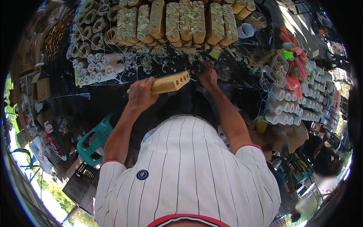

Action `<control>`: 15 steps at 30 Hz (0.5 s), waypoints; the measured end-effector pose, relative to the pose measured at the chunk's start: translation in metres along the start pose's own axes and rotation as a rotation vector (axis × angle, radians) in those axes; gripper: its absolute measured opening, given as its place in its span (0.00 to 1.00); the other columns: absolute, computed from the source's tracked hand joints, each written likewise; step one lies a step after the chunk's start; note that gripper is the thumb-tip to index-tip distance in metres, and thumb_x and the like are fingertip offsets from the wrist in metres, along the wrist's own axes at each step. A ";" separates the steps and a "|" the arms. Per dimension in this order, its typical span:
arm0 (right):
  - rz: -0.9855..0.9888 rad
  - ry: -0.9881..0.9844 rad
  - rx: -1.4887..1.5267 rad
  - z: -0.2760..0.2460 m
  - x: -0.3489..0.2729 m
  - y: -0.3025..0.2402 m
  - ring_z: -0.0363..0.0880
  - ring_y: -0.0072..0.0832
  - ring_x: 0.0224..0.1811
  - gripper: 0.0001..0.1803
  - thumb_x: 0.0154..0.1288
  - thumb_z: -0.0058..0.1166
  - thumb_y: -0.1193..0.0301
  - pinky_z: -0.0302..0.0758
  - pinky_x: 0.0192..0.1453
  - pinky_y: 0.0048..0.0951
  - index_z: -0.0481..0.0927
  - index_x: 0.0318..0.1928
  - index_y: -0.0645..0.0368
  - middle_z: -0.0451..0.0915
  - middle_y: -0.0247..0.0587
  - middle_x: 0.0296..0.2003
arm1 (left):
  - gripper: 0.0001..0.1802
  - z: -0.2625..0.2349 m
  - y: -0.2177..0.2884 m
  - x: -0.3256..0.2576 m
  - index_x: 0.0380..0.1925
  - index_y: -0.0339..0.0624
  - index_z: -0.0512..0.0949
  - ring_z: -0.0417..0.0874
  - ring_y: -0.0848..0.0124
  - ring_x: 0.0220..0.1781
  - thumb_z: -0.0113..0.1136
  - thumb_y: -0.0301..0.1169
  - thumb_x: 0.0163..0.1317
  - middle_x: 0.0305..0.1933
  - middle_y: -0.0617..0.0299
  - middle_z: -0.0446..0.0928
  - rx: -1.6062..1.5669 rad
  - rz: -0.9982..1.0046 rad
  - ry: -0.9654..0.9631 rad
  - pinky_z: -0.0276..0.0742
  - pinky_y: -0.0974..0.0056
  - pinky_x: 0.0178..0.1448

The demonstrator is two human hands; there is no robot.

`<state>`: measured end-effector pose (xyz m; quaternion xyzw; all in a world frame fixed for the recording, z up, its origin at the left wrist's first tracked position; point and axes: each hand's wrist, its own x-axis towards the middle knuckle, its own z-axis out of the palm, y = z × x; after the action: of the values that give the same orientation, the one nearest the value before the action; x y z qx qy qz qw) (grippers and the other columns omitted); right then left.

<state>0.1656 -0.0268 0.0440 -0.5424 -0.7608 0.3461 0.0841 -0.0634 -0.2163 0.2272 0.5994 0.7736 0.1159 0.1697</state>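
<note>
My left hand (pixel 141 93) is wrapped around one end of a pale yellow block (pixel 166 84), wooden-looking, holding it tilted before the table's near edge. A row of dark round holes shows along the block's right end. My right hand (pixel 207 76) is just right of that end, apart from it, with its fingers curled together in shadow. A short thin pale strip shows near its fingertips; whether the fingers hold it is unclear. Beyond my hands, several similar upright blocks (pixel 172 22) stand in a row, their tops covered with greenish flakes and pale strands.
Shavings and strings litter the black-covered table (pixel 159 68). Hollow tubes (pixel 90 17) and white-wrapped rolls (pixel 102 68) are stacked at left. A white cup (pixel 246 31), pink rolls (pixel 298 73) and white rolls (pixel 285 108) are at right. A green chair (pixel 94 140) stands behind my left arm; people are at lower right.
</note>
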 end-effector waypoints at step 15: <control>-0.036 0.074 0.622 0.017 0.008 0.004 0.86 0.32 0.37 0.20 0.63 0.68 0.71 0.80 0.44 0.36 0.84 0.55 0.63 0.88 0.49 0.37 | 0.20 0.009 0.009 0.026 0.44 0.44 0.82 0.90 0.48 0.42 0.75 0.34 0.50 0.39 0.51 0.88 0.009 -0.098 -0.079 0.85 0.48 0.49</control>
<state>0.1566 -0.0261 0.0270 -0.4895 -0.6243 0.5407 0.2796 -0.0580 -0.1894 0.2193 0.5657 0.7951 0.0803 0.2032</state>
